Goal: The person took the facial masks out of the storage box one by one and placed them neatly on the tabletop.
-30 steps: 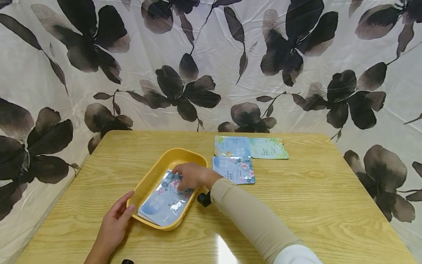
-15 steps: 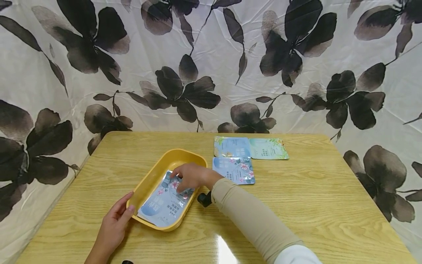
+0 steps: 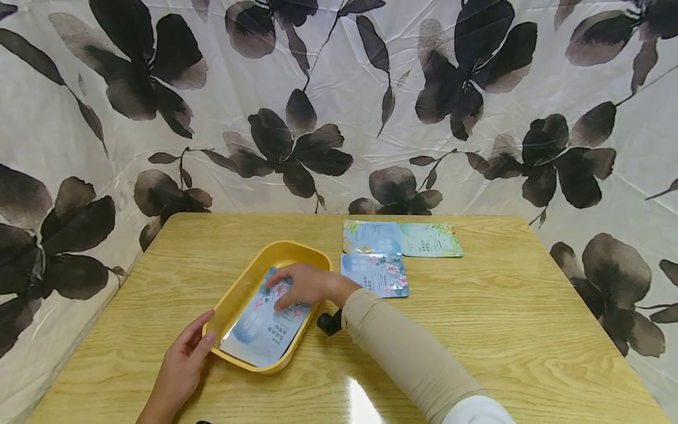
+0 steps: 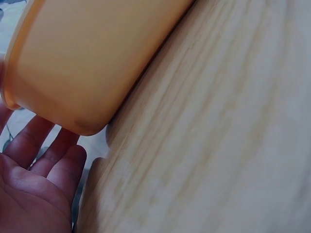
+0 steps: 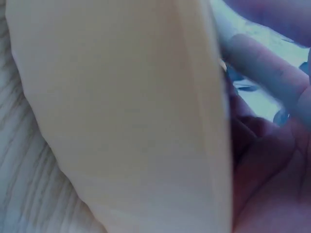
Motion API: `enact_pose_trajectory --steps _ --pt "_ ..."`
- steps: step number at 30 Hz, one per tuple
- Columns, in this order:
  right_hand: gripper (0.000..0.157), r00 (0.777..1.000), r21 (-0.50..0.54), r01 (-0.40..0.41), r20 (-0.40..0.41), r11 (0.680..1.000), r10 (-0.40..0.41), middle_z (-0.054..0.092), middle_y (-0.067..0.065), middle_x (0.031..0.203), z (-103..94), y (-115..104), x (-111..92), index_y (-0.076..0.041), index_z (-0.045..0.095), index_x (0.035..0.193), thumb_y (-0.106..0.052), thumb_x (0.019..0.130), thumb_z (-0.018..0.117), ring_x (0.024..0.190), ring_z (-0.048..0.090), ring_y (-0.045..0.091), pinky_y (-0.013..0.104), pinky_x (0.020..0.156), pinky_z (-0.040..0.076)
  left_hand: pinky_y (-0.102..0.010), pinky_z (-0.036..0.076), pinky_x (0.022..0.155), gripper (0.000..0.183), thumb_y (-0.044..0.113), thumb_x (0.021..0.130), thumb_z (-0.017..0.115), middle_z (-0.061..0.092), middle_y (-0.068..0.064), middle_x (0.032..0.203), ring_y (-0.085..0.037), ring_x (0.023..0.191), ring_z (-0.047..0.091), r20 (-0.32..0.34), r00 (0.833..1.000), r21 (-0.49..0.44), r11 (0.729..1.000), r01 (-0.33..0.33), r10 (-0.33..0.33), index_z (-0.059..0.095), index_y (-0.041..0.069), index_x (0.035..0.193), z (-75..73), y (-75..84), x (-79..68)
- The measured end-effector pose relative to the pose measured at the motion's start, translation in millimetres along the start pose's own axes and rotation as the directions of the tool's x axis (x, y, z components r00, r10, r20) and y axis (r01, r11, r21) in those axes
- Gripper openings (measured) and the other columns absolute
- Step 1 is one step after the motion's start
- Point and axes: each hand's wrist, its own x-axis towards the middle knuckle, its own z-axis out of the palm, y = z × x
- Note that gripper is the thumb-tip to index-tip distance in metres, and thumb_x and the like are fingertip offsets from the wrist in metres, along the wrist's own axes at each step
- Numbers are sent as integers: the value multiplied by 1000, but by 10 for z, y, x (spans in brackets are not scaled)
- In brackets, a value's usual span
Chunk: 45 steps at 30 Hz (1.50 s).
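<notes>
In the head view my left hand (image 3: 182, 359) grips the near left corner of a yellow plastic tray (image 3: 229, 294), thumb over the rim. The left wrist view shows its fingers (image 4: 36, 138) under the tray's outer wall. Inside the tray lies a small stack of flat blue sachets, the top sachet (image 3: 259, 333) printed with pink flowers and dark lettering. My right hand (image 3: 307, 284) reaches over the tray's right rim, thumb and forefinger apart, tips on the top sachet's far half. Whether they pinch it I cannot tell. The tray wall hides part of this hand in the right wrist view.
Behind the right forearm, a blue sachet (image 3: 372, 237), a green sachet (image 3: 431, 240) and a flowered blue sachet (image 3: 373, 274) lie flat on the wooden table (image 3: 477, 318). A black object (image 3: 329, 323) sits by the right wrist. A floral cloth (image 3: 339, 194) hangs behind.
My right hand has shifted slightly left over the top sachet, thumb and forefinger further along it. The sachet's glare and position have changed a little. The left hand stays on the tray.
</notes>
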Motion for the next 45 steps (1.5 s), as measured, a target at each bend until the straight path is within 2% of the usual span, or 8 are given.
enact_pose_trajectory --steps 4,9,14,19,22,29,36,45 --pt "43 999 54 29 29 998 -31 62 0 100 -17 0 -29 -11 69 127 -12 86 82 70 66 14 25 66 56 -6 44 85 41 -1 104 50 54 28 127 10 112 53 -11 1000 -19 1000 -7 7 47 -6 144 6 0 -1" --pt "46 996 17 34 77 999 -35 63 -2 101 -25 -30 -64 -13 69 128 -14 84 83 77 65 12 23 69 56 -6 44 85 40 -1 104 50 54 28 127 10 112 53 -7 1000 -15 1000 -12 12 47 -7 144 10 6 4" --pt "47 996 -68 58 77 996 -53 61 -2 127 -28 -55 -97 -18 69 130 -19 85 83 107 57 9 21 89 48 -6 43 88 41 -3 104 49 54 26 130 11 116 51 4 999 -62 998 -34 34 46 -8 144 11 2 0" --pt "50 996 -95 88 38 992 -84 52 -2 144 -30 -62 -150 -21 67 132 -23 85 83 130 43 10 23 106 36 -7 41 91 42 -2 104 51 53 18 136 13 119 47 -14 999 -17 999 -44 44 52 3 145 11 -9 2" --pt "50 996 -56 82 -15 995 -83 52 -1 144 -34 -53 -196 -22 67 132 -20 85 83 125 46 11 23 102 38 -7 39 92 43 -1 103 52 51 13 138 15 120 45 -23 999 14 999 -40 40 54 9 145 9 -12 3" --pt "48 986 123 99 -149 988 -80 63 -4 109 -116 17 -350 -20 69 130 -12 84 81 85 63 11 24 74 53 -5 37 93 41 3 105 52 45 29 134 15 126 36 -3 1000 56 998 2 -2 46 -7 144 1 13 7" --pt "47 965 262 143 -249 954 -76 64 5 112 -322 174 -596 -14 67 131 -10 86 79 83 66 17 31 72 57 -6 38 92 40 1 104 52 47 31 131 16 123 39 -16 1000 43 999 -11 12 46 -10 142 24 13 8" --pt "48 909 266 169 -415 949 -45 65 11 115 -587 490 -963 -11 66 132 -13 86 79 84 68 21 34 72 57 -6 37 95 39 2 104 52 49 22 136 14 127 37 -15 999 -4 1000 -28 28 48 -8 142 23 31 2"
